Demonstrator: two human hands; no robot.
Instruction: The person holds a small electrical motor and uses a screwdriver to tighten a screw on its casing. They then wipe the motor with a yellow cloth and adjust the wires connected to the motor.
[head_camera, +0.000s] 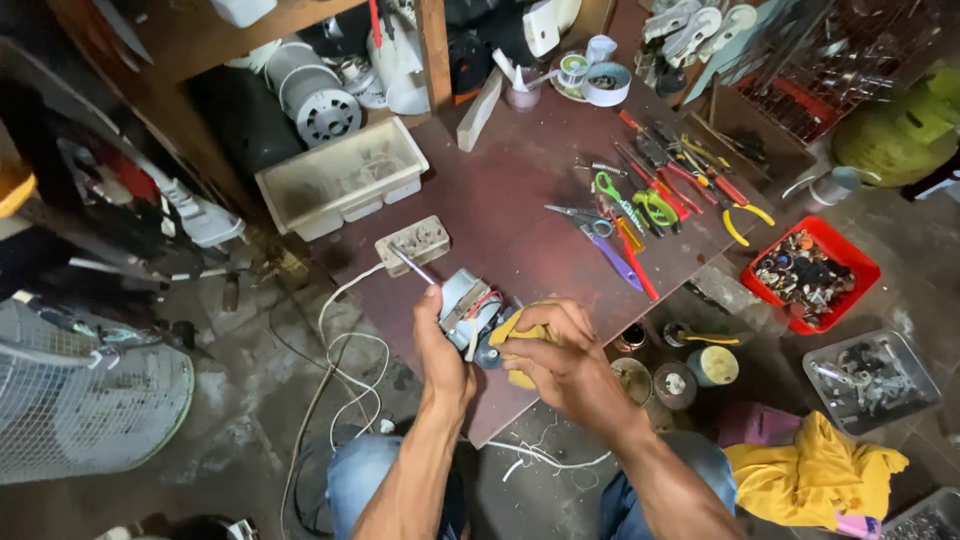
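Note:
A small grey electric motor (468, 303) with red wires rests at the near edge of a dark red board (520, 200). My left hand (440, 350) grips a thin metal tool (412, 266) beside the motor, its tip pointing up toward a beige power strip (412, 244). My right hand (560, 355) is closed on a yellow cloth (512, 330), which is pressed against the motor's round end.
Pliers, scissors and screwdrivers (650, 200) lie across the board's right side. A clear plastic tray (340, 178) sits at back left. On the floor are a red bin of parts (812, 272), small tins (676, 384), white cable (345, 380), a fan guard (90, 400) and yellow fabric (810, 480).

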